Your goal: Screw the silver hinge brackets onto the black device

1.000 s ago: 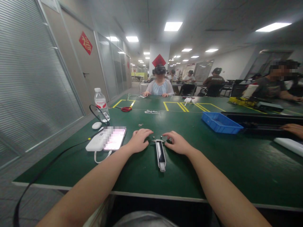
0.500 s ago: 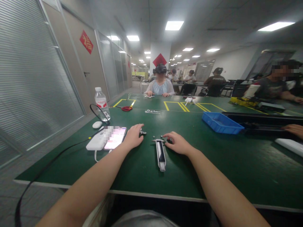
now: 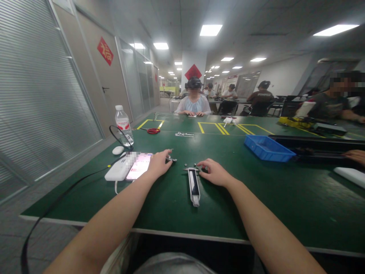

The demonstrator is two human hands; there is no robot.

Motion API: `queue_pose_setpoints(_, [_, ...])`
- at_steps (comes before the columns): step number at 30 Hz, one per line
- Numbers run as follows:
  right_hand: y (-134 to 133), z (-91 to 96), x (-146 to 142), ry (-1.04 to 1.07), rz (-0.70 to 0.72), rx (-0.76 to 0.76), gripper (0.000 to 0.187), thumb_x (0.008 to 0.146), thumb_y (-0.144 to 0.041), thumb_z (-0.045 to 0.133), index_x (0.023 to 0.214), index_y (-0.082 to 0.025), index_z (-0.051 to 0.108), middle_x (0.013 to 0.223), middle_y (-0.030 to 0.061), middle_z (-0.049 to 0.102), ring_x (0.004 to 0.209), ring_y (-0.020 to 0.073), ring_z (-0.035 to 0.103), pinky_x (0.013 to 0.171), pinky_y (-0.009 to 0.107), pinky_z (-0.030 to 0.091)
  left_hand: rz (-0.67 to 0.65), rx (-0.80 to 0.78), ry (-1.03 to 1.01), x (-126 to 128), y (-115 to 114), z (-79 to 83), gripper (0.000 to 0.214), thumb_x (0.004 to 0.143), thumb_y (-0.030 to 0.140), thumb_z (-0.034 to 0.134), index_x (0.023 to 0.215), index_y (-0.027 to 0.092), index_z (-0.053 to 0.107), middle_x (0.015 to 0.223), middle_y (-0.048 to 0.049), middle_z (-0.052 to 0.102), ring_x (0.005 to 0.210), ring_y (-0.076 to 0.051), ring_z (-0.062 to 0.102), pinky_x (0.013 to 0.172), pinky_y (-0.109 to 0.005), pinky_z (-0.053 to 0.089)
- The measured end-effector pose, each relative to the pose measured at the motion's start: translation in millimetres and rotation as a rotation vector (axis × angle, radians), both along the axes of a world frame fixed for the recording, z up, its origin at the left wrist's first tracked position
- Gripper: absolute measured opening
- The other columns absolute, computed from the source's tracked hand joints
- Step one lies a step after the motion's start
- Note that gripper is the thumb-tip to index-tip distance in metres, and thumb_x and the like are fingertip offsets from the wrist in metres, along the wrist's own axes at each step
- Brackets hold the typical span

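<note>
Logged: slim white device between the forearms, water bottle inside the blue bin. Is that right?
Not quite: in the head view, the water bottle stands at the left on the green table, outside the blue bin. The slim white device does lie between the forearms.

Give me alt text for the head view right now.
A person's left grip is at small metal pieces on a green table, contact unclear; the right grip is open by a tiny metal part, beside a slim white-and-dark device. A phone lies left, a blue tray right; someone sits opposite.
</note>
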State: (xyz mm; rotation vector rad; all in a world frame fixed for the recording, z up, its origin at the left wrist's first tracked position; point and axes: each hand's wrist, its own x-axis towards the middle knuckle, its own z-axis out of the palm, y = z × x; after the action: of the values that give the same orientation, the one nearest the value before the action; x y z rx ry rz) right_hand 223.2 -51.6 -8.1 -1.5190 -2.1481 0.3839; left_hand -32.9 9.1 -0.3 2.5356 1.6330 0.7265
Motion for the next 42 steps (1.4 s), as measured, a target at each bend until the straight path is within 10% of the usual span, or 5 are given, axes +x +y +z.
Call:
queue_pose_setpoints(14, [0,0.1,0,0.002,0.006,0.01,0.03,0.076,-0.023,0.061,0.105,-0.018,0.065,0.091,0.0051,0.055,0.073,0.0125,0.051,0.071,0.027,0.042,0.088,0.011,-0.063,4,-4,6.5,0.024,0.084,0.027,0.046,0.092,0.021,0.068,0.107,-0.0063,0.064,0.102,-0.025,0.056,0.085,-0.037,0.042])
queue_pose_setpoints(27, [2,-3.4,2,0.003,0.013,0.029,0.03,0.076,-0.023,0.06,0.105,-0.019,0.065,0.091,0.005,0.056,0.071,0.0121,0.051,0.07,0.027,0.042,-0.05,-0.498,-1.244,18,-2,6.1,0.032,0.07,0.023,0.064,0.1,0.012,0.062,0.071,-0.0024,0.065,0.056,-0.009,0.056,0.055,-0.019,0.038])
queue_pose_setpoints(32, [2,-3.3,1,0.004,0.009,0.024,0.029,0.076,-0.023,0.06,0.105,-0.019,0.065,0.09,0.005,0.056,0.073,0.0126,0.052,0.07,0.027,0.042,-0.122,-0.55,-1.316,19,-9,10.4,0.049,0.063,0.011,0.066,0.111,0.015,0.056,0.072,-0.0017,0.065,0.064,-0.011,0.062,0.055,-0.018,0.039])
queue_pose_setpoints(42, [1,-2.4,0,0.007,0.017,0.045,0.028,0.076,-0.022,0.06,0.103,-0.019,0.066,0.089,0.0047,0.056,0.072,0.0123,0.051,0.071,0.027,0.042,-0.088,-0.43,-1.143,16,-4,-0.8,0.033,0.054,0.028,0.076,0.07,0.014,0.052,0.064,0.0012,0.061,0.062,-0.011,0.06,0.059,-0.02,0.041])
